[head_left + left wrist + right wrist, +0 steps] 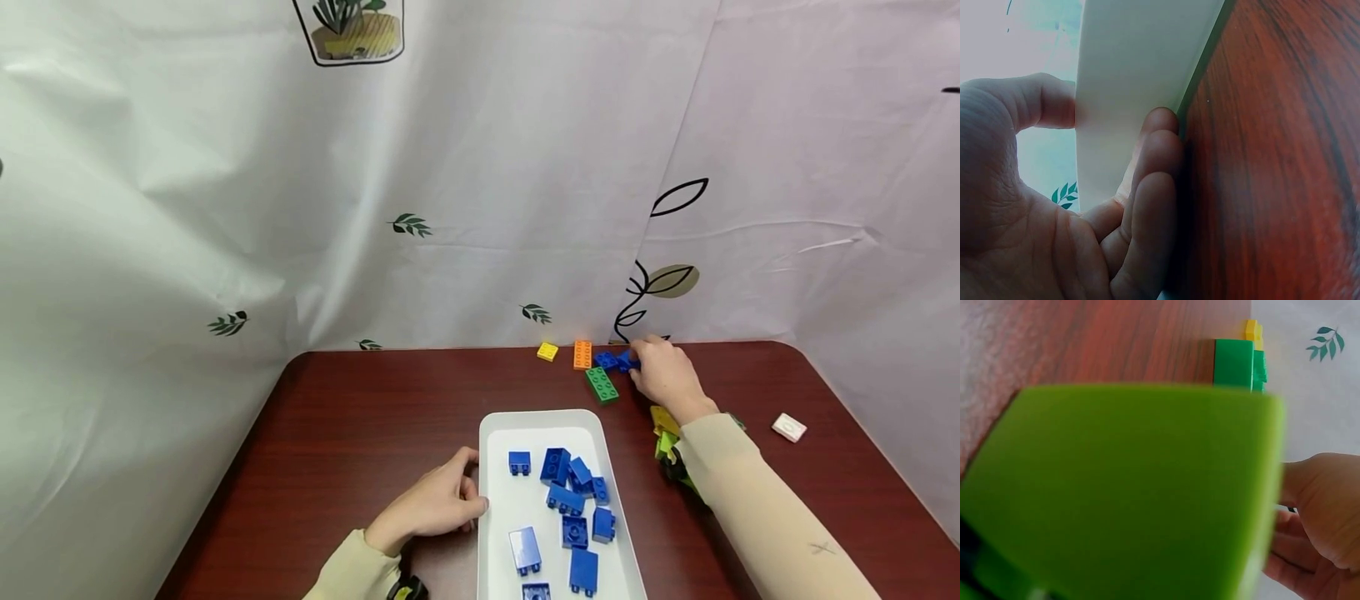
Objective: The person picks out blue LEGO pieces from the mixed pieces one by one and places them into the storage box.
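My left hand (438,500) is at the left side of a white tray (495,423). In the left wrist view the thumb meets the rim and the curled fingers (1159,206) lie against the side wall, low by the table. Several blue toy bricks (565,500) lie scattered in the tray, some on their sides. Reaching to the table's back edge, my right hand (666,375) pinches a small blue brick (628,362), partly hidden by the fingers. Another blue brick (605,360) lies just left of it. In the right wrist view a lime brick (1122,487) covers much of that hand.
Near the back edge sit a yellow brick (547,352), an orange brick (582,354) and a green brick (602,385). Yellow and lime bricks (664,433) lie beneath the right forearm. A white brick (789,427) is to the right. Patterned cloth (465,167) hangs behind the table.
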